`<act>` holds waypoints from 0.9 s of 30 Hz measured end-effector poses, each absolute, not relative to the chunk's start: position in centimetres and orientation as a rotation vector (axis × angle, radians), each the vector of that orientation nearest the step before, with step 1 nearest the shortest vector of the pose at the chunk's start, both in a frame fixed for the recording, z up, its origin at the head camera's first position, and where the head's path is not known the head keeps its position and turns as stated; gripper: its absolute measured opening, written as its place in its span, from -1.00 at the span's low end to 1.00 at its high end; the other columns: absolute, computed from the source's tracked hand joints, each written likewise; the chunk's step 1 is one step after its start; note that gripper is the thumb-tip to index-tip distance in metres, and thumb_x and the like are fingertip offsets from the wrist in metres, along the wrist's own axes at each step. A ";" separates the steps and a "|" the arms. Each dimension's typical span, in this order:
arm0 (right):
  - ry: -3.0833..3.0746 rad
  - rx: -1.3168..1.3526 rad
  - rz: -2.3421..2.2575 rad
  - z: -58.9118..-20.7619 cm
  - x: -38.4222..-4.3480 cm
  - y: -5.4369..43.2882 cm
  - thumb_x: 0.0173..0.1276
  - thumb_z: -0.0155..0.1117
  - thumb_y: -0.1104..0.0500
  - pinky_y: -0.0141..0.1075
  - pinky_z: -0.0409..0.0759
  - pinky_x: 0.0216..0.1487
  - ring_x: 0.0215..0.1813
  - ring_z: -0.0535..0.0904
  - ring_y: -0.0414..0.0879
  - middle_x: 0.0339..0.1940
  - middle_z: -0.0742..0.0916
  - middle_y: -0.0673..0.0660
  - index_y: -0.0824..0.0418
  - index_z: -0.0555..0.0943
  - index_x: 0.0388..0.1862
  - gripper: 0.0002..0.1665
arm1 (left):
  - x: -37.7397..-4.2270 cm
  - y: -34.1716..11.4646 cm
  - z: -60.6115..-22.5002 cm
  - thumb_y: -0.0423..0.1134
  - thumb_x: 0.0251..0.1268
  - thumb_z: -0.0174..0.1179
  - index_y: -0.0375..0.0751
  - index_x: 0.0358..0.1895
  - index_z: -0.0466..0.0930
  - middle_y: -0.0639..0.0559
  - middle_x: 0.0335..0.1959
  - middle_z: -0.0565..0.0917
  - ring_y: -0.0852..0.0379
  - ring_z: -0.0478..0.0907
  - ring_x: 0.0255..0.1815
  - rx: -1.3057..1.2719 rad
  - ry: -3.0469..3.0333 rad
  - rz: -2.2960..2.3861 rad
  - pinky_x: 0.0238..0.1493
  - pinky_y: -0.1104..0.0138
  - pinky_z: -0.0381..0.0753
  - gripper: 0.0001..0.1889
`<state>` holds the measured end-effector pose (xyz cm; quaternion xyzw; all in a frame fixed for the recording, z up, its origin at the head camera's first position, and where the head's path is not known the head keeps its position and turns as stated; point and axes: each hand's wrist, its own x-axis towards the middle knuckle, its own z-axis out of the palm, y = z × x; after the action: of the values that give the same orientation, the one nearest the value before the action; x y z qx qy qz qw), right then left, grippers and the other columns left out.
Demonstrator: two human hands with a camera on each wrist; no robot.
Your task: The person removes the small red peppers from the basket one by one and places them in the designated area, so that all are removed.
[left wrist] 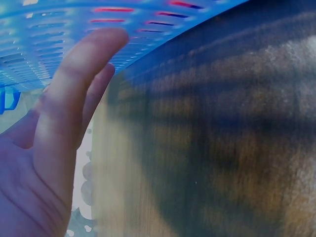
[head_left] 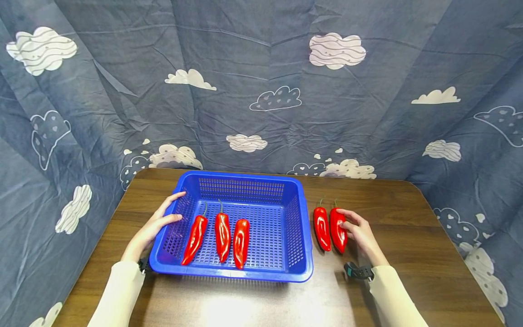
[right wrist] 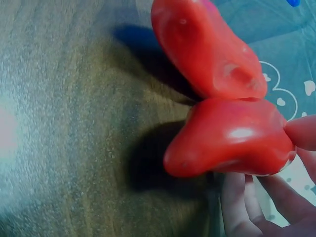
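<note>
My left hand (head_left: 153, 227) rests at the left rim of a blue plastic basket (head_left: 304, 236), thumb and fingers extended and spread. The left wrist view shows its fingers (left wrist: 74, 84) against the basket's slotted wall (left wrist: 44, 29). Three glossy red peppers lie inside: a left one (head_left: 195, 240), a middle one (head_left: 222, 238) and a right one (head_left: 241, 245). To the right of the basket, my right hand (head_left: 363, 234) pinches a red pepper (head_left: 337, 229) between thumb and fingers. Another red pepper (head_left: 322, 229) lies just left of it; the two touch in the right wrist view.
Everything stands on a brown wooden table (head_left: 408, 236). Behind and at both sides hangs a dark blue cloth (head_left: 245, 59) with a cloud pattern. Each wrist wears a black strap, such as the right strap (head_left: 359, 271).
</note>
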<state>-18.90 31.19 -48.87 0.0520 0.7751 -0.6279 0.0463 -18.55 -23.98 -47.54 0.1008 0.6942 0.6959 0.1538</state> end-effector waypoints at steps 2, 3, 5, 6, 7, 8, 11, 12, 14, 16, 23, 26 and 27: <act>2.371 0.148 -1.908 -49.0 -18.9 31.2 0.35 0.00 0.42 -0.34 0.61 -0.26 -0.23 0.55 -0.25 0.16 0.48 0.36 0.50 0.31 0.28 -0.49 | -18.5 -24.0 -47.5 -0.36 0.39 -0.05 0.04 0.49 -0.02 -0.37 0.37 0.05 -0.28 0.32 0.14 0.288 1.993 1.994 -0.05 0.02 0.53 -0.35; 2.374 0.146 -1.904 -49.1 -19.0 31.2 0.35 0.00 0.42 -0.34 0.61 -0.27 -0.24 0.55 -0.25 0.17 0.47 0.39 0.50 0.31 0.28 -0.49 | -18.5 -24.0 -47.5 -0.36 0.39 -0.05 0.04 0.49 -0.02 -0.37 0.37 0.05 -0.28 0.32 0.14 0.288 1.994 1.994 -0.05 0.02 0.53 -0.35; 2.375 0.137 -1.899 -49.2 -19.0 31.1 0.35 -0.01 0.43 -0.34 0.61 -0.27 -0.24 0.56 -0.25 0.19 0.44 0.43 0.50 0.31 0.28 -0.49 | -18.5 -24.0 -47.5 -0.36 0.39 -0.05 0.04 0.49 -0.02 -0.37 0.37 0.05 -0.28 0.32 0.14 0.289 1.997 1.992 -0.05 0.03 0.53 -0.35; 2.375 0.132 -1.895 -49.2 -19.0 31.1 0.35 -0.01 0.43 -0.35 0.61 -0.26 -0.24 0.56 -0.25 0.19 0.43 0.45 0.50 0.30 0.29 -0.49 | -18.5 -24.0 -47.5 -0.36 0.39 -0.05 0.04 0.49 -0.02 -0.37 0.38 0.05 -0.28 0.32 0.15 0.290 1.997 1.992 -0.05 0.04 0.53 -0.35; 2.374 0.129 -1.893 -49.2 -19.0 31.1 0.35 -0.01 0.43 -0.35 0.61 -0.26 -0.24 0.57 -0.25 0.20 0.42 0.47 0.50 0.30 0.29 -0.48 | -18.5 -24.0 -47.6 -0.36 0.39 -0.05 0.04 0.49 -0.02 -0.37 0.38 0.05 -0.27 0.32 0.15 0.291 1.998 1.990 -0.04 0.05 0.53 -0.35; 2.373 0.129 -1.891 -49.2 -19.1 31.1 0.35 -0.02 0.43 -0.36 0.61 -0.25 -0.24 0.57 -0.25 0.22 0.41 0.48 0.50 0.30 0.30 -0.48 | -18.5 -24.0 -47.6 -0.36 0.39 -0.05 0.04 0.49 -0.02 -0.37 0.38 0.05 -0.27 0.31 0.16 0.292 1.999 1.989 -0.04 0.06 0.53 -0.35; 2.369 0.132 -1.893 -49.3 -19.1 31.1 0.35 -0.02 0.43 -0.39 0.60 -0.22 -0.22 0.56 -0.28 0.27 0.37 0.48 0.48 0.28 0.31 -0.47 | -18.5 -24.0 -47.5 -0.36 0.39 -0.05 0.04 0.49 -0.02 -0.36 0.38 0.05 -0.25 0.31 0.16 0.296 2.003 1.987 -0.03 0.07 0.52 -0.35; 2.366 0.126 -1.896 -49.3 -19.2 31.1 0.35 -0.02 0.43 -0.39 0.59 -0.22 -0.21 0.55 -0.29 0.29 0.36 0.48 0.48 0.27 0.32 -0.45 | -18.6 -24.0 -47.5 -0.36 0.39 -0.05 0.04 0.49 -0.02 -0.36 0.38 0.05 -0.25 0.32 0.15 0.299 2.008 1.986 -0.04 0.07 0.53 -0.35; 2.363 0.129 -1.901 -49.4 -19.2 31.1 0.34 -0.01 0.43 -0.40 0.59 -0.21 -0.19 0.54 -0.31 0.31 0.34 0.46 0.47 0.26 0.33 -0.44 | -18.6 -24.0 -47.5 -0.36 0.38 -0.05 0.03 0.49 -0.02 -0.37 0.37 0.06 -0.23 0.33 0.14 0.305 2.019 1.982 -0.05 0.07 0.53 -0.35; 2.367 0.130 -1.900 -49.5 -19.2 31.1 0.34 -0.01 0.44 -0.40 0.58 -0.21 -0.19 0.54 -0.33 0.31 0.33 0.45 0.47 0.25 0.34 -0.43 | -18.6 -24.0 -47.5 -0.36 0.38 -0.05 0.03 0.49 -0.01 -0.37 0.37 0.06 -0.21 0.35 0.12 0.307 2.032 1.976 -0.06 0.07 0.53 -0.35; 2.384 0.146 -1.919 -49.5 -19.2 31.1 0.37 -0.01 0.43 -0.40 0.59 -0.21 -0.19 0.54 -0.34 0.27 0.35 0.47 0.50 0.24 0.33 -0.45 | -18.6 -24.1 -47.5 -0.34 0.40 -0.05 0.06 0.49 -0.02 -0.36 0.38 0.05 -0.26 0.32 0.15 0.295 2.009 1.980 -0.04 0.06 0.53 -0.35; 2.388 0.150 -1.943 -49.3 -19.2 31.1 0.38 -0.02 0.43 -0.40 0.59 -0.19 -0.18 0.55 -0.35 0.28 0.34 0.50 0.53 0.22 0.33 -0.45 | -18.6 -24.1 -47.6 -0.33 0.41 -0.05 0.06 0.49 -0.02 -0.35 0.38 0.04 -0.27 0.31 0.15 0.295 2.008 1.978 -0.05 0.05 0.53 -0.36; 2.396 0.153 -1.945 -49.2 -19.2 31.1 0.38 -0.02 0.43 -0.40 0.59 -0.19 -0.17 0.55 -0.36 0.28 0.34 0.50 0.53 0.22 0.33 -0.45 | -18.6 -24.1 -47.6 -0.33 0.41 -0.05 0.06 0.49 -0.02 -0.35 0.38 0.04 -0.27 0.31 0.15 0.297 2.011 1.977 -0.05 0.05 0.53 -0.36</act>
<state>-19.19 31.10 -49.18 0.0494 0.7752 -0.6292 0.0257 -18.58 -24.06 -47.57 0.1035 0.7008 0.6892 0.1525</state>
